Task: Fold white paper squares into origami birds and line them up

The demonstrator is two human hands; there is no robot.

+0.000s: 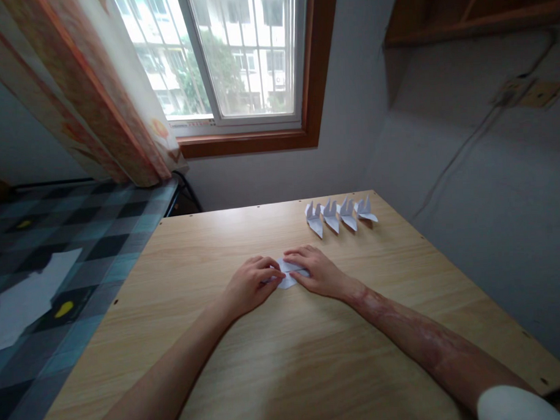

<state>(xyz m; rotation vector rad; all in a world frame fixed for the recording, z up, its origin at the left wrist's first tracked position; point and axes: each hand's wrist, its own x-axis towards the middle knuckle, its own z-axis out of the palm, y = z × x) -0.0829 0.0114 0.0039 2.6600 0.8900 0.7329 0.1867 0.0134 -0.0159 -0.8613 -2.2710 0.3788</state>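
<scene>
A small white piece of folded paper (289,274) lies flat on the wooden table (267,357), near its middle. My left hand (251,284) rests on the paper's left side, fingers curled and pressing down on it. From the right, my right hand (316,272) lies over the paper's upper edge with its fingers pressed flat and close together. Most of the paper is hidden under the two hands. Beyond the hands, at the back right of the table, stands a row of several finished white folded paper figures (339,214).
A bed with a dark checked cover (56,242) runs along the table's left side, with a white sheet of paper (26,298) on it. A window (229,58) and a patterned curtain (87,88) are behind. A grey wall (491,196) borders the table's right edge.
</scene>
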